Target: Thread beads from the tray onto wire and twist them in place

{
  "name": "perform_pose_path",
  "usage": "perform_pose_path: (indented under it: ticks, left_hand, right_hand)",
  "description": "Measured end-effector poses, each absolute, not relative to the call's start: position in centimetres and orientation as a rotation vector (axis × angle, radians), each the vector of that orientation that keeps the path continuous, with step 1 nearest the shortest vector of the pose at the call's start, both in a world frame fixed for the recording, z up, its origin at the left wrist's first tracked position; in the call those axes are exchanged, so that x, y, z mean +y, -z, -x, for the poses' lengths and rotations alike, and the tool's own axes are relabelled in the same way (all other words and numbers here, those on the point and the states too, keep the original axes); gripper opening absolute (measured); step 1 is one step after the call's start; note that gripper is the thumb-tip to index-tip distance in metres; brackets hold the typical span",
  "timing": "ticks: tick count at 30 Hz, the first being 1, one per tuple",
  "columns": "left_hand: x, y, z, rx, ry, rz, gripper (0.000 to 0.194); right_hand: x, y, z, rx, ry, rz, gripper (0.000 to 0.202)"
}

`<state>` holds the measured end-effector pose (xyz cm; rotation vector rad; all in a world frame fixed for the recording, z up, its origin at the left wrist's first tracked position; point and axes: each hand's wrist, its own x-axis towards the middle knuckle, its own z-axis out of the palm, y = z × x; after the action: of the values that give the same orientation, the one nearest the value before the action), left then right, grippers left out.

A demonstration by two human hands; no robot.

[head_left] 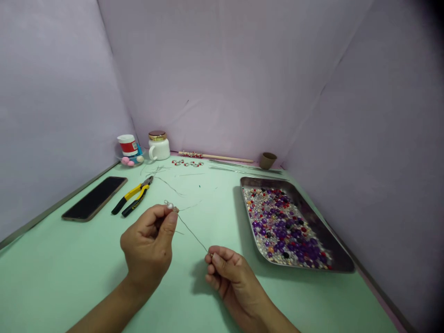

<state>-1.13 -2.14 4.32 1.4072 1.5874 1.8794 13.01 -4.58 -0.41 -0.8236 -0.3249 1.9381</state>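
Observation:
My left hand (149, 245) is closed in a pinch on a small cluster of beads (169, 206), pale ones with a loop of wire at the top. From the cluster a thin wire (192, 232) slants down to my right hand (236, 282). The thumb and forefinger of that hand are pressed together on the wire's lower end, where a tiny brownish bead seems to show. Both hands are raised above the green table, and the wire between them is nearly straight. My fingers hide part of the beadwork.
At the right lies a metal tray (335, 231) of mixed beads. Left are pliers (133, 196) and a phone (95, 199). Along the back stand a white lidded mug (159, 149), a dowel (225, 158), finished beaded wire pieces (192, 163), loose wires (243, 172) and a brown pot (268, 160).

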Motion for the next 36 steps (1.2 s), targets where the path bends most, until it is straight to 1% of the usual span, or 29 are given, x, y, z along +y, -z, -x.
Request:
perform_pose_path:
  ticks: [12, 16, 21, 24, 27, 29, 32, 34, 36]
  left_hand:
    - [-2.2, -4.5, 1.1, 1.617, -1.886, -1.490, 0.004]
    - [-2.4, -4.7, 0.6, 1.594, -1.967, -1.529, 0.003]
    - [-2.8, -4.9, 0.3, 1.516, -2.028, -1.814, 0.008]
    - [-2.9, -4.8, 0.3, 1.470, -2.016, -1.879, 0.007]
    - [-2.3, -4.3, 0.4, 1.588, -1.845, -1.536, 0.003]
    - [-1.5, -3.8, 0.5, 1.570, -1.648, -1.182, 0.009]
    - [-0.1, -2.7, 0.8, 1.397, -1.408, -0.693, 0.014]
    - [0.4, -2.2, 0.9, 1.315, -1.253, -0.488, 0.016]
    - [0.6, -2.0, 0.9, 1.273, -1.113, -0.394, 0.018]
  right_hand:
    - [-4.6, 0.3, -12.9, -0.330, -1.935, 0.846, 0.025]
    - [-4.6, 0.2, -13.0, -0.339, -1.934, 0.844, 0.025]
    - [-4.7, 0.0, -12.8, -0.342, -1.892, 0.881, 0.028]
    - [-4.7, 0.1, -12.7, -0.385, -1.852, 0.903, 0.026]
    - [-4.8, 0.2, -12.8, -0.473, -1.788, 0.924, 0.024]
    - [-4.9, 0.1, -13.0, -0.569, -1.740, 0.912, 0.024]
    - [-5.2, -0.3, -13.4, -0.788, -1.645, 0.875, 0.034]
    - [-5.4, -0.7, -13.9, -0.976, -1.492, 0.897, 0.039]
    - [-5.4, -1.0, -14.5, -1.169, -1.210, 0.955, 0.031]
